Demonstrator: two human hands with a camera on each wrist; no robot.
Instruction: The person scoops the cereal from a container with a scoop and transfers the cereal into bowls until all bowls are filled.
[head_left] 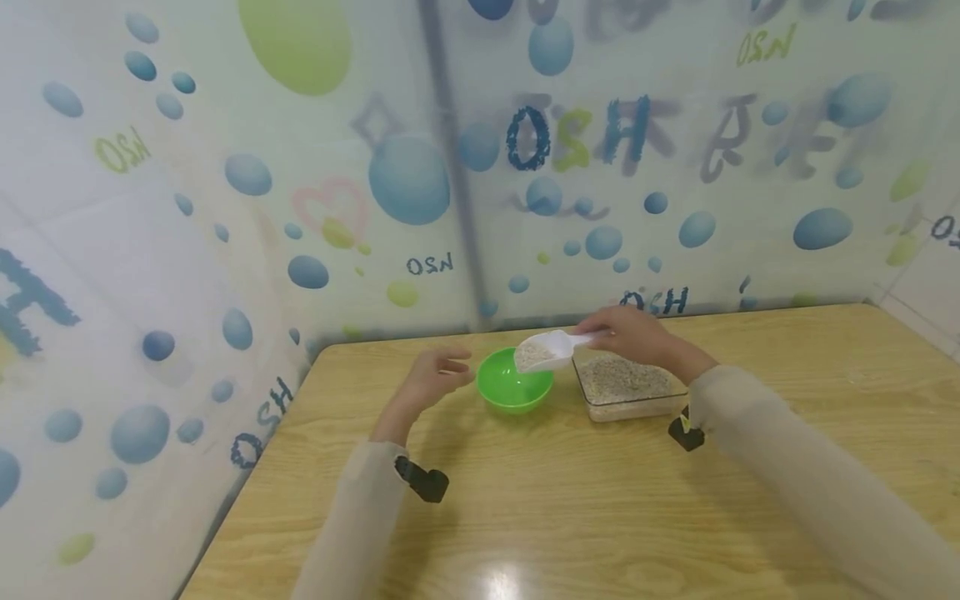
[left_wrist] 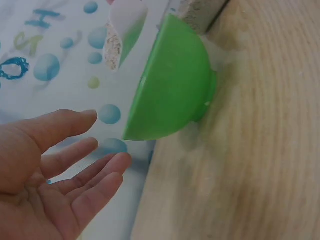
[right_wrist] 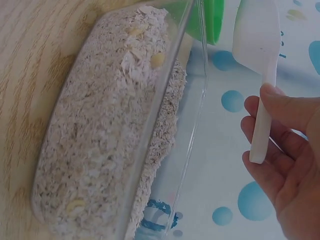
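Your right hand [head_left: 633, 333]: you hold the white scoop [head_left: 561, 342] by its handle, thumb on one side and fingers curled on the other; the grip is narrow, closed about that handle.
White scoop: over the far right part of the green bowl, its mouth pointing left and its handle running right to your fingers.
Scooped flakes [head_left: 532, 356]: pale, lying in the scoop toward its mouth.
Green bowl [head_left: 513, 405]: upright on the wooden table [head_left: 540, 517], between your left hand and the clear container.
Your left hand [head_left: 433, 379]: just left of the bowl, holding nothing, with a wide gap between thumb and loosely bent fingers, the fingertips toward the bowl's side.
Clear container [head_left: 633, 410]: right of the bowl and apart from it, below your right hand.
Container's flakes [head_left: 622, 377]: a mottled pale and brown mass, piled unevenly, with a few larger yellowish pieces visible through the wall.
Patterned wall [head_left: 337, 125]: beyond the table's far edge, printed with blue and green bubbles.
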